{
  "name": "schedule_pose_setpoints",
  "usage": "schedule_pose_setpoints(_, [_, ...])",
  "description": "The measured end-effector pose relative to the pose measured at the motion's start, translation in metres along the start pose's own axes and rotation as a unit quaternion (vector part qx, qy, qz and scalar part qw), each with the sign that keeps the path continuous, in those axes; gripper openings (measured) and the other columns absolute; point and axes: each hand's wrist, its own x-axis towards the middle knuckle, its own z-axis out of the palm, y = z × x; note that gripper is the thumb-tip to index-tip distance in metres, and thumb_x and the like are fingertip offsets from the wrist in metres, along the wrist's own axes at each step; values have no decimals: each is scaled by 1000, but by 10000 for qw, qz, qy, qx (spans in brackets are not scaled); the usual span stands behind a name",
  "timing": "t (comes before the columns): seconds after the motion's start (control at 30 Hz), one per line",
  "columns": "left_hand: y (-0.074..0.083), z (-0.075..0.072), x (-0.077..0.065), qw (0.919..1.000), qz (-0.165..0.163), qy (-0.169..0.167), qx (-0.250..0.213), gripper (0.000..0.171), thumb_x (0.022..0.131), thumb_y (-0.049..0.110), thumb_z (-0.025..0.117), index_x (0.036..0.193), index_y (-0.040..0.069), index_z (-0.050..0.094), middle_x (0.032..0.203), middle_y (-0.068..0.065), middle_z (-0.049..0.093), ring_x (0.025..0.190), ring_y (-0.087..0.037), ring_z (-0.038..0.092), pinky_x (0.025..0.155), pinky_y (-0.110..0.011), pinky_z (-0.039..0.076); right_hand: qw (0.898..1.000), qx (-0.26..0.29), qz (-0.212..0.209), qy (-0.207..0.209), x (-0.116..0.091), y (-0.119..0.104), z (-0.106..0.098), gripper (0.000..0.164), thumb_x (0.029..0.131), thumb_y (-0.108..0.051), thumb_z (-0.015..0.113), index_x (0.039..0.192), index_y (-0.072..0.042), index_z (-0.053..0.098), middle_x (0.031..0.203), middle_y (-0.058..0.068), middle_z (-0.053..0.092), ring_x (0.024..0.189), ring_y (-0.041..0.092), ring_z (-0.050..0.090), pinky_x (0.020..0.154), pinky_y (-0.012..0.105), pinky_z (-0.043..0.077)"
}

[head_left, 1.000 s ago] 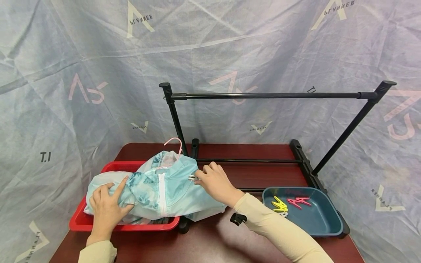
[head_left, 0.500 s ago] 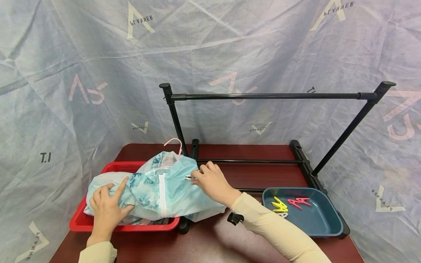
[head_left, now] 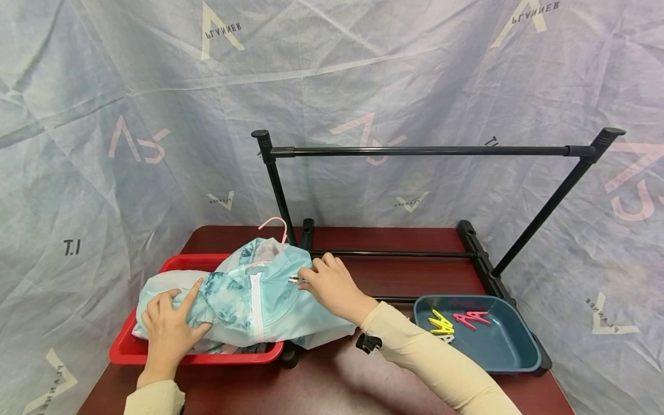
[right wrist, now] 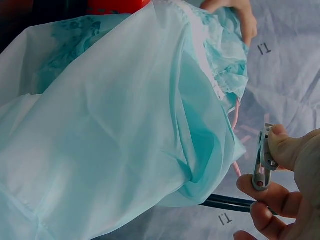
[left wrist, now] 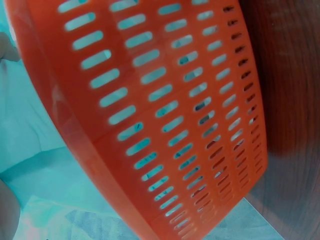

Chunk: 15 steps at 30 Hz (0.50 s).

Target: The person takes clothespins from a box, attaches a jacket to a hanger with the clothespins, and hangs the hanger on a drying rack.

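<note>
A light-blue jacket with a white zip lies over the red basket, a pink hanger sticking out of its collar. My left hand rests on the jacket's left part, thumb and fingers spread wide. In the right wrist view some of its fingers show at the fabric's far edge. Thumb and fingers of my right hand pinch a greyish-white clothespin beside the jacket's right shoulder. The clothespin is apart from the fabric in the right wrist view.
A black clothes rack stands behind, its bar high above the dark red table. At the right, a blue-grey tray holds yellow clothespins, pink clothespins and a white one. A grey printed sheet hangs at the back.
My right hand has shifted slightly left with the clothespin, closer over the jacket's shoulder. My left hand, the jacket and the hanger have stayed put.
</note>
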Motion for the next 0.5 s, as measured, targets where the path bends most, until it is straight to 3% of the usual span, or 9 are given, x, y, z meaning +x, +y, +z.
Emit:
schedule_pose_setpoints(0.13, [0,0,0,10000,5,-6,-17,82,85,73,44,143,14,53,113,-35,38,104,-59,30,75,-70,18,10000,32,41,-56,1,-1,0,20,86,-30,76,92,-18,63,75,0,50,71,18,39,62,29,30])
schedule_pose_setpoints(0.3, [0,-1,0,10000,-4,-25,36,88,87,80,36,141,13,54,113,-34,39,104,-58,32,76,-69,19,9999,121,81,-73,3,-2,-1,19,86,-29,77,93,-17,63,75,1,50,72,18,40,62,29,31])
schedule_pose_setpoints(0.5, [0,-1,-1,10000,18,-32,-12,86,85,78,44,140,13,55,113,-33,39,103,-58,32,76,-69,19,9997,175,105,-113,5,-5,-2,18,87,-29,75,94,-18,64,76,0,50,73,17,40,64,28,31])
